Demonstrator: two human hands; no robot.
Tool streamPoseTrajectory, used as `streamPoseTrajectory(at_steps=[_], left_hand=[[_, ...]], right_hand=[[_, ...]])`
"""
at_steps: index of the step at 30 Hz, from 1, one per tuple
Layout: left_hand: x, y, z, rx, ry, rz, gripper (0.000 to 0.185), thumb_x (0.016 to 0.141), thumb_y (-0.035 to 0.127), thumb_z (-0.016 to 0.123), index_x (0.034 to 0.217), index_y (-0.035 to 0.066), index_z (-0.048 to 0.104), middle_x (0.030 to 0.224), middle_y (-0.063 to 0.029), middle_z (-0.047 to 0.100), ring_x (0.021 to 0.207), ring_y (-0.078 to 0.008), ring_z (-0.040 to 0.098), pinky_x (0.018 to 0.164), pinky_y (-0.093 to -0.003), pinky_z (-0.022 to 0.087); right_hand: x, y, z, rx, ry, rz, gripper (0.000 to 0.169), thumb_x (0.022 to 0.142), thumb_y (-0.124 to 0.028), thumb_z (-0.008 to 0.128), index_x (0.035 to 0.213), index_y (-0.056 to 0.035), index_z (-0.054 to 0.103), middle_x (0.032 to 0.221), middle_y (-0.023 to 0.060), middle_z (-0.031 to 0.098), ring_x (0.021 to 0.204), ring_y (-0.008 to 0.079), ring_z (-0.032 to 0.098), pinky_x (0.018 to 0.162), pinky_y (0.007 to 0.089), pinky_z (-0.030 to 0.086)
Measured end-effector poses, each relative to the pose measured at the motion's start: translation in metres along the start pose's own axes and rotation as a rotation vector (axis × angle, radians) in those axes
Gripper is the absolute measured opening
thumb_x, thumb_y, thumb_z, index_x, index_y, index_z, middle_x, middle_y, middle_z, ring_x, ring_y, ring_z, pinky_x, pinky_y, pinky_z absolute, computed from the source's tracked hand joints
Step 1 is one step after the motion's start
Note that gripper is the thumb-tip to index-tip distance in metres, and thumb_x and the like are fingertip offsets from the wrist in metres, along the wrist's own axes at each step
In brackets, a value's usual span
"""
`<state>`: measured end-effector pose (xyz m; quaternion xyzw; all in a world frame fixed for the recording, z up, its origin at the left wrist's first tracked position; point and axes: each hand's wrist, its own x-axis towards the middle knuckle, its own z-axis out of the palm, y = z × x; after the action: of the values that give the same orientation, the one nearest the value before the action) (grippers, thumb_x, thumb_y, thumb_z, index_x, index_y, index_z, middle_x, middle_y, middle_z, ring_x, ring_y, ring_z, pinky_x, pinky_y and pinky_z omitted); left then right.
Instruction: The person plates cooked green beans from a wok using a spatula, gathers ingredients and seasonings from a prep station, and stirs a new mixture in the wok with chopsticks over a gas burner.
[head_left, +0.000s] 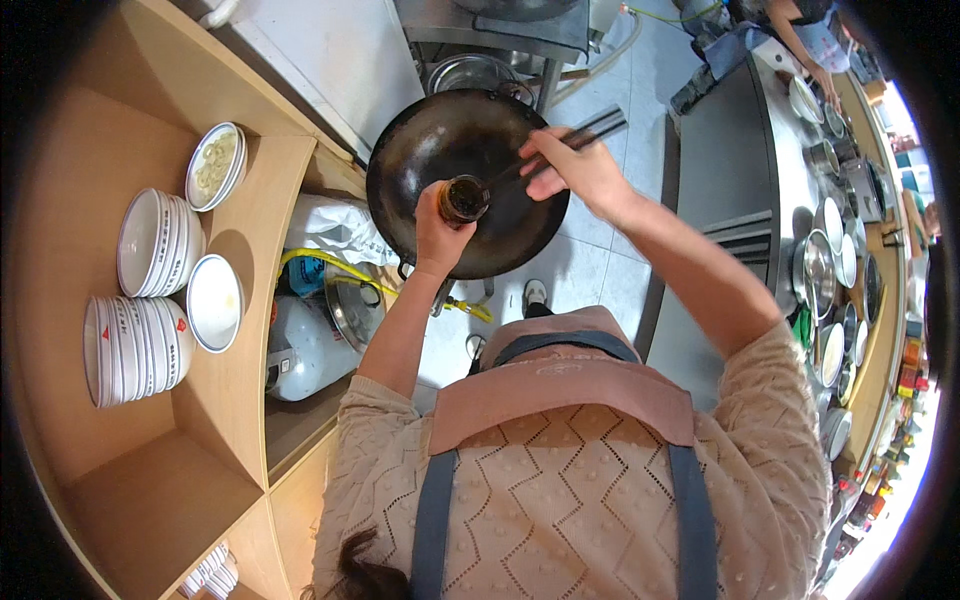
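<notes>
Over a large dark wok (442, 127), my left hand (442, 236) grips a small glass jar (463, 201) with dark contents, its mouth facing up. A pair of dark chopsticks (585, 135) is held in my right hand (574, 169), to the right of the jar. Their lower tips reach toward the jar's mouth; whether they touch the contents is hard to tell. The wok's visible inside shows only its dark, worn surface, partly hidden by my hands and the jar.
Stacked white bowls (142, 349) stand on a wooden shelf (112, 165) at left, with a bowl of pale food (214, 169). Below are a gas cylinder (311, 371) and a yellow hose (352, 270). At right, a steel counter (780, 150) holds bowls and pots; another person's arm (799, 45) reaches over it.
</notes>
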<state>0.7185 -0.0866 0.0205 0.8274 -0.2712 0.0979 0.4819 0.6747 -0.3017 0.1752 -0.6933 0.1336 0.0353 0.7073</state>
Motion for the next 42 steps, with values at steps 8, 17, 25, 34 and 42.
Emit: streamPoseTrajectory(at_steps=[8,17,25,34,42], left_hand=[[0.015,-0.019,-0.006,0.159,0.092,0.059,0.063,0.062,0.008,0.075,0.116,0.009,0.042,0.114,-0.0144,0.047,0.107,-0.0348,0.047,0.094,-0.0435,0.037],[0.024,-0.036,0.012,0.047,0.154,-0.010,0.063,0.059,0.005,0.076,0.114,0.008,0.044,0.108,-0.0131,0.051,0.104,-0.0335,0.049,0.090,-0.0400,0.040],[0.009,-0.081,0.048,-0.240,0.128,-0.231,0.064,0.065,0.007,0.077,0.118,0.007,0.040,0.111,-0.0099,0.050,0.102,-0.0238,0.053,0.088,-0.0312,0.044],[0.008,-0.074,0.042,-0.470,0.098,-0.301,0.065,0.067,0.002,0.075,0.121,0.008,0.038,0.112,-0.0082,0.051,0.104,-0.0196,0.054,0.090,-0.0296,0.045],[0.007,-0.078,0.010,-0.077,0.162,-0.266,0.061,0.070,0.008,0.075,0.120,0.009,0.039,0.112,-0.0105,0.053,0.106,-0.0229,0.055,0.090,-0.0335,0.045]], right_hand=[[-0.012,0.054,0.017,0.514,0.289,0.112,0.030,0.093,-0.026,0.049,0.094,0.0027,0.055,0.082,0.0183,0.062,0.064,0.0259,0.065,0.059,0.0366,0.056],[0.002,0.068,-0.003,0.544,0.303,0.112,0.029,0.094,-0.027,0.048,0.095,0.0012,0.055,0.085,0.0184,0.061,0.068,0.0269,0.065,0.063,0.0379,0.056],[0.015,0.080,-0.022,0.563,0.302,0.171,0.029,0.094,-0.027,0.047,0.097,0.0012,0.053,0.086,0.0192,0.061,0.068,0.0269,0.065,0.065,0.0387,0.056],[0.035,0.106,-0.052,0.676,0.271,0.242,0.034,0.094,-0.029,0.047,0.104,0.0036,0.051,0.092,0.0185,0.061,0.077,0.0259,0.064,0.075,0.0385,0.054],[0.067,0.122,-0.067,0.591,0.297,0.215,0.036,0.096,-0.029,0.044,0.103,0.0055,0.050,0.094,0.0220,0.059,0.079,0.0281,0.064,0.074,0.0384,0.055]])
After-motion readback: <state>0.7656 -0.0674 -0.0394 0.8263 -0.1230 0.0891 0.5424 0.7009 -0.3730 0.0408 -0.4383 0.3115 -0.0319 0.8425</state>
